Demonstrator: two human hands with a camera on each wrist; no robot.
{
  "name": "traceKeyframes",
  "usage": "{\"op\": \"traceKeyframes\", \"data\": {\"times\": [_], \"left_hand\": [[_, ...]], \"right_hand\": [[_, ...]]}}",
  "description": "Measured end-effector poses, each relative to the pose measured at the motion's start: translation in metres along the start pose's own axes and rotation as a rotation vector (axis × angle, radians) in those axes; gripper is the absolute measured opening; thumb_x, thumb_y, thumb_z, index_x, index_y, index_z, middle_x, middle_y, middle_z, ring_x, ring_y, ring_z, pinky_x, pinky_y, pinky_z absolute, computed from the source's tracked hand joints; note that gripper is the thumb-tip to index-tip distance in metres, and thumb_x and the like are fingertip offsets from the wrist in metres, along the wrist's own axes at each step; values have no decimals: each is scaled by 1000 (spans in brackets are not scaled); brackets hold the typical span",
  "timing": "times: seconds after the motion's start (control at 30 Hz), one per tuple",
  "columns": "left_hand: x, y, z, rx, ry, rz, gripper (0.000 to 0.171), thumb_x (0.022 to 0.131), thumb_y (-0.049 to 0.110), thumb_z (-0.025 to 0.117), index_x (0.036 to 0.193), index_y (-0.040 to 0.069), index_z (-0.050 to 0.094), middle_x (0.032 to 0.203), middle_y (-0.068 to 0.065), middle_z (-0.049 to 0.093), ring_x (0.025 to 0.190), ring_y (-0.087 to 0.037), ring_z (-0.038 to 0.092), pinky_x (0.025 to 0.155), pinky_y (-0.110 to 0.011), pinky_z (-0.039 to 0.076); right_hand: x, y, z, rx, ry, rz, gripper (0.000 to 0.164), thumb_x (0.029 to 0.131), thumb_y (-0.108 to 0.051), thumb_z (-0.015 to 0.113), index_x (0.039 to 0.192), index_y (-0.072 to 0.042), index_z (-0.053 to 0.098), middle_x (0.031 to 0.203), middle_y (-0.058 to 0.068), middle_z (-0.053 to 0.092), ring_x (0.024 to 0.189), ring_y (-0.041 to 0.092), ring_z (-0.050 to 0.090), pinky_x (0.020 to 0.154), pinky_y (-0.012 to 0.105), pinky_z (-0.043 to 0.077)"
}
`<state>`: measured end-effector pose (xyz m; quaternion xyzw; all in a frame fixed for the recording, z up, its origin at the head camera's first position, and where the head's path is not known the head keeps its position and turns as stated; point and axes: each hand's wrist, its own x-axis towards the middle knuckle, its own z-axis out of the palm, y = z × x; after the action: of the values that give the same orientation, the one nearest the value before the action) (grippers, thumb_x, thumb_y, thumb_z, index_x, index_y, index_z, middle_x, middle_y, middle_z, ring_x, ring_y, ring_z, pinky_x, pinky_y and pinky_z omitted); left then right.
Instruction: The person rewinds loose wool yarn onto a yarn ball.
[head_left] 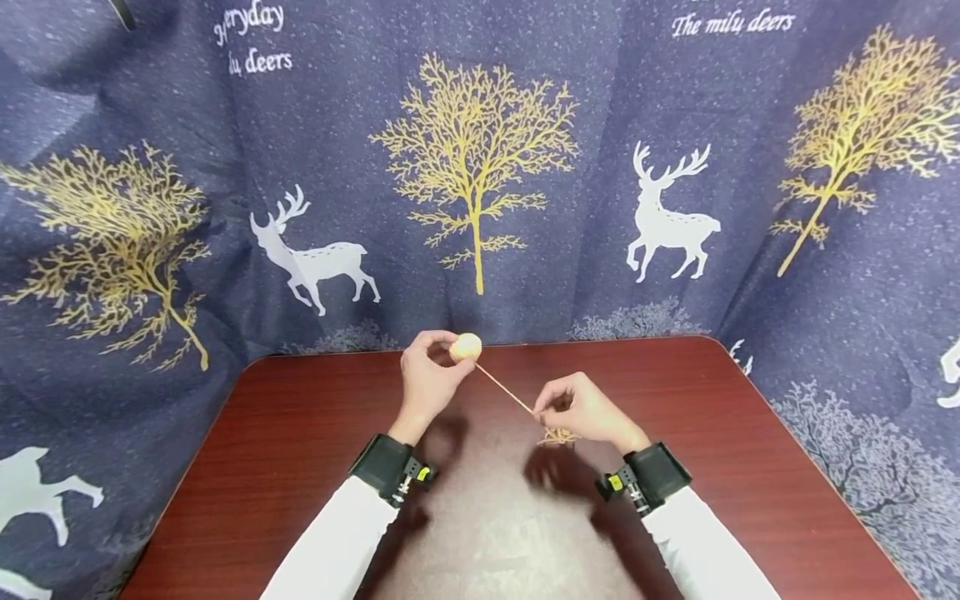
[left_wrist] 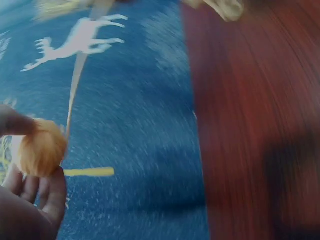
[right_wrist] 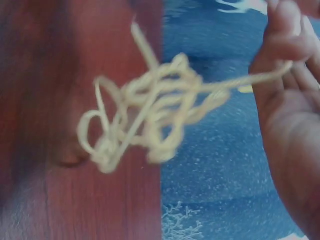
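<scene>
My left hand (head_left: 431,379) grips a small ball of yellow-orange yarn (head_left: 467,347) between thumb and fingers, above the far part of the table. In the left wrist view the wound yarn ball (left_wrist: 42,148) shows its strands, fingers on both sides. A taut strand (head_left: 506,389) runs from the ball down to my right hand (head_left: 588,408), which pinches it between thumb and fingertips. Below those fingers dangles a loose, looped tangle of yarn (right_wrist: 160,107), seen large in the right wrist view.
Beneath both hands lies a reddish-brown wooden table (head_left: 300,433) with rounded far corners. A dark blue curtain (head_left: 525,300) printed with deer and golden trees hangs right behind its far edge and along the sides. Each wrist bears a black strap (head_left: 384,468) with a small camera.
</scene>
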<state>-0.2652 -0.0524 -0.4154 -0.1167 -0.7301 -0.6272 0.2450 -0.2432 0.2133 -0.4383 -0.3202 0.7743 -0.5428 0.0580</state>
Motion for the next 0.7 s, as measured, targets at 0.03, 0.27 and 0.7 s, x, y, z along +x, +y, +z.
{"op": "traceKeyframes", "data": {"times": [0.03, 0.27, 0.7], "left_hand": [[-1, -4, 0, 96, -19, 32, 36, 65, -4, 85, 98, -1, 70, 92, -12, 67, 80, -20, 66, 76, -39, 60], [-17, -2, 0, 473, -500, 74, 34, 60, 8, 90, 88, 12, 70, 85, 2, 64, 82, -23, 62, 71, -32, 51], [-20, 32, 1, -393, -965, -91, 35, 75, -9, 78, 107, -12, 65, 99, -10, 73, 92, -15, 70, 87, -44, 60]], "right_hand": [[-1, -1, -4, 51, -15, -11, 17, 83, 10, 66, 89, -4, 73, 71, 21, 67, 52, 16, 56, 43, 25, 47], [5, 0, -19, 531, 55, -86, 15, 87, 11, 63, 92, 0, 72, 80, 8, 70, 62, 8, 59, 53, 18, 51], [17, 14, 4, 559, 224, 93, 15, 92, 4, 67, 94, -8, 76, 82, 6, 73, 65, 10, 64, 56, 19, 53]]}}
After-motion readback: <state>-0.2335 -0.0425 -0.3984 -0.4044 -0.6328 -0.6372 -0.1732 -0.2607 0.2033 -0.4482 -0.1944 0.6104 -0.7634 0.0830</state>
